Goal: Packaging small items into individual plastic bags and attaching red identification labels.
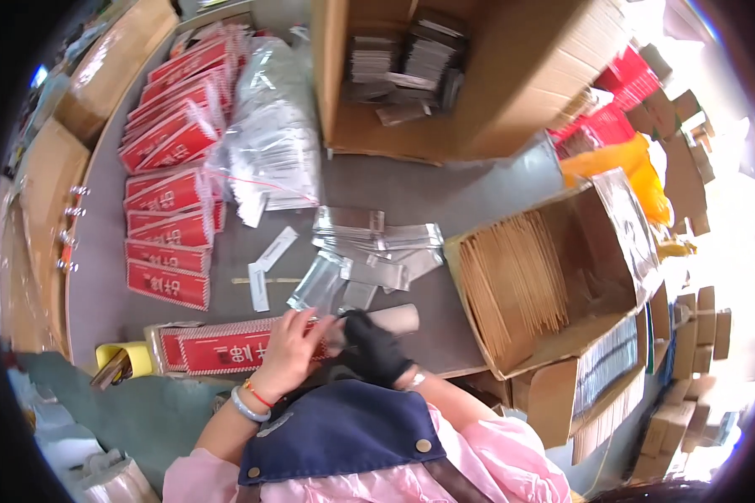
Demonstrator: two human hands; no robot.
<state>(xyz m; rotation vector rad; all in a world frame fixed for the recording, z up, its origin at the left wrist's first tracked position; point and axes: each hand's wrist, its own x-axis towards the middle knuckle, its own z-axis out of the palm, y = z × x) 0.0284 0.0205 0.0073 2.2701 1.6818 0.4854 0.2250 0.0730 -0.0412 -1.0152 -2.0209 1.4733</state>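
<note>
One bare left hand (287, 352), one black-gloved right hand (372, 347); fingers bent, grip impossible to tell. Between them: one blurred small item (335, 337). Beyond: two white slips (274, 251) on one table (377, 180).

My 1 fisheye view looks steeply down from head height, close above the near edge of the worktop (377, 180), facing its far edge; its left edge bows.

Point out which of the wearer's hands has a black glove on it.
The right hand, dark to the wrist; the left hand is bare, with a thin red bracelet above a pale rounded bangle.
</note>
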